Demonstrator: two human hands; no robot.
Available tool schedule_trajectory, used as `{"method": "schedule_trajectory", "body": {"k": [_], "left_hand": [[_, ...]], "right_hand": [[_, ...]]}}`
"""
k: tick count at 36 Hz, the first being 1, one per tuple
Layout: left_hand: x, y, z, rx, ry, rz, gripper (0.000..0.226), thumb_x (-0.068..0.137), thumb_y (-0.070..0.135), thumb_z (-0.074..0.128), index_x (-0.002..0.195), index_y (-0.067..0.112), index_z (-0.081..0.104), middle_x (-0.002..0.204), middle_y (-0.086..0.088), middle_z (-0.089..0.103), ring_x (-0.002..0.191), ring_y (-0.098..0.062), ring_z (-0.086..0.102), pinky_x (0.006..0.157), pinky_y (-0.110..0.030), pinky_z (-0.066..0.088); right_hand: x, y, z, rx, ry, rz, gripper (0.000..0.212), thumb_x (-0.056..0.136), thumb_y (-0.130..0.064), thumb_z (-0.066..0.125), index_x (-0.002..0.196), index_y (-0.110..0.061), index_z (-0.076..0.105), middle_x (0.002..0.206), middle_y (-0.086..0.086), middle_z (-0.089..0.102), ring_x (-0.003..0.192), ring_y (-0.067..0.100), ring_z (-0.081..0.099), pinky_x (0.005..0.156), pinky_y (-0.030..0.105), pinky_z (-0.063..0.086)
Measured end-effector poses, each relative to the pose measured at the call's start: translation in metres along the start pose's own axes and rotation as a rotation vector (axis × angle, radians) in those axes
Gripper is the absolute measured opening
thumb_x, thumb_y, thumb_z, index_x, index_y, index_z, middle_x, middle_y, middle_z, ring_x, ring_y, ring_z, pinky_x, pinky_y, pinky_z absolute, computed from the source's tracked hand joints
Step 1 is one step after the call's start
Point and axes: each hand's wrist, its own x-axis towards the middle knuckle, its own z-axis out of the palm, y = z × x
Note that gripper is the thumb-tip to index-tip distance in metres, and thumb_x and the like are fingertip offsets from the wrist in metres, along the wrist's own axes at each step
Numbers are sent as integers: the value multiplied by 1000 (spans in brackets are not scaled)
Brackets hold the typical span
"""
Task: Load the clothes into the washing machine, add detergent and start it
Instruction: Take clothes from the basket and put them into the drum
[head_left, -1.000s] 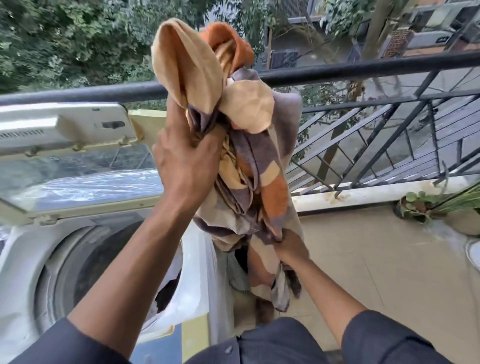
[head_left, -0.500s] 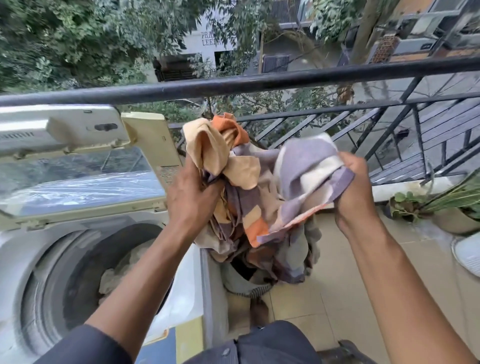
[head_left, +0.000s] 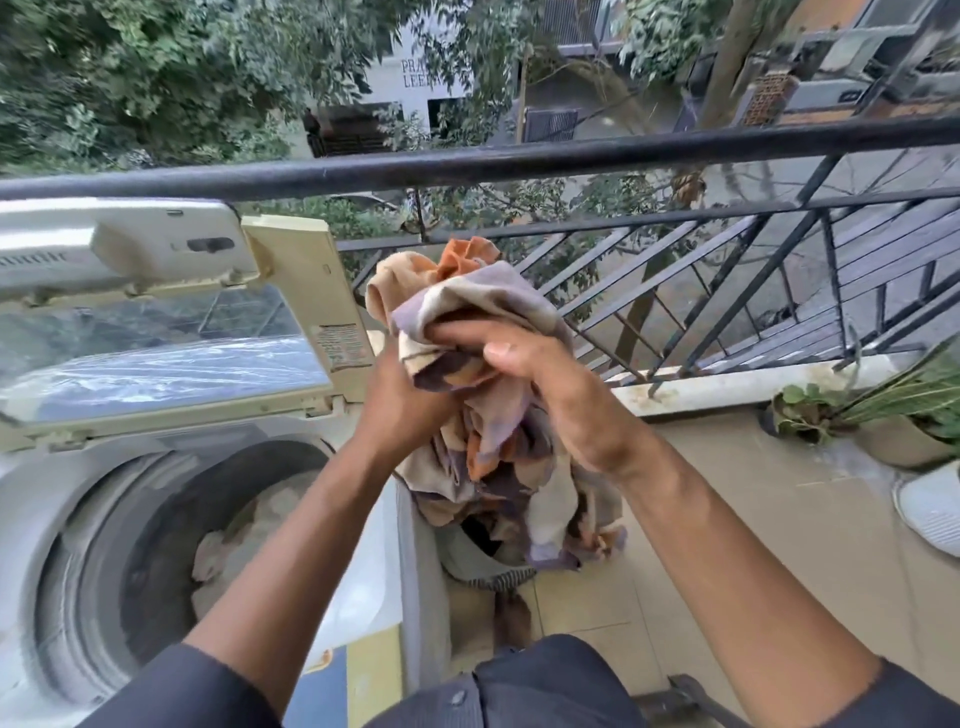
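A patterned cloth (head_left: 498, 457) in tan, purple and orange is bunched between both hands, just right of the washing machine (head_left: 31, 509). My left hand (head_left: 400, 405) grips it from the left side. My right hand (head_left: 561, 395) grips the top of the bundle, fingers curled over the fabric. The loose end of the cloth hangs down beside the machine. The top-loading drum (head_left: 156, 519) is open, its lid (head_left: 156, 332) raised behind it, and a pale garment (head_left: 239, 540) lies inside.
A black metal railing (head_left: 519, 161) runs across behind the machine. More clothes (head_left: 483, 571) sit low on the floor beside the machine. Potted plants (head_left: 883, 410) and a white object (head_left: 930, 509) stand on the tiled floor at the right.
The cloth came down from high above the railing. My right hand moved up from its lower end and across to the top, folding the cloth into a tighter bundle between both hands.
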Motion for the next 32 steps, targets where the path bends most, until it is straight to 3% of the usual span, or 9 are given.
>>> {"method": "schedule_trajectory", "body": {"k": [5,10,13,16,18,21,24,28,32], "left_hand": [[3,6,-1,172,59,-77,67,68,58,67,127,27,63,112,-2,74,104,-30,68,77,-40,53],[5,19,0,173,185,-69,57,75,52,73,127,34,57,112,1,73,107,-32,67,89,-51,56],[9,30,-6,183,226,-33,51,81,41,79,127,37,56,105,7,70,103,-28,66,88,-49,55],[11,43,-12,193,250,7,45,84,37,80,124,36,58,89,19,62,95,-23,62,80,-40,48],[11,48,-15,189,256,37,43,84,38,81,119,41,57,82,28,57,89,-14,56,76,-33,39],[10,54,-18,192,263,50,42,83,40,81,115,47,55,81,34,59,91,-12,58,79,-35,42],[10,54,-23,225,284,70,47,83,42,79,125,38,57,97,20,65,105,-26,66,87,-45,51],[13,39,-25,249,299,43,48,88,39,75,130,28,55,117,-4,72,111,-38,64,83,-42,46],[12,27,-20,263,294,-3,46,89,35,75,130,23,57,116,-11,72,108,-40,63,78,-36,37]], "right_hand": [[-11,14,-28,144,189,11,36,104,-9,42,129,4,65,128,21,70,126,33,64,111,46,49],[-31,84,-41,-243,710,127,39,86,10,59,112,-17,71,100,3,77,93,20,73,86,43,60],[-50,145,-43,-472,572,364,75,72,-15,79,140,-31,52,124,-7,66,112,11,64,89,34,55],[-58,198,-43,-670,365,591,129,39,-54,89,152,-38,30,139,-2,55,128,25,57,95,48,56],[-56,225,-44,-716,344,719,142,32,-69,86,155,-33,24,144,3,52,132,31,53,101,50,52],[-53,235,-44,-717,307,869,90,56,-69,75,132,-27,53,127,5,67,119,33,65,92,40,54],[-54,231,-57,-629,399,856,21,91,-36,71,102,-18,69,109,15,76,103,35,71,76,34,50],[-50,194,-90,-263,722,744,14,96,-12,65,98,-5,76,72,11,68,69,25,62,61,32,41],[-44,116,-116,140,732,466,21,94,-7,57,88,-14,76,72,3,74,76,29,63,61,29,49]]}}
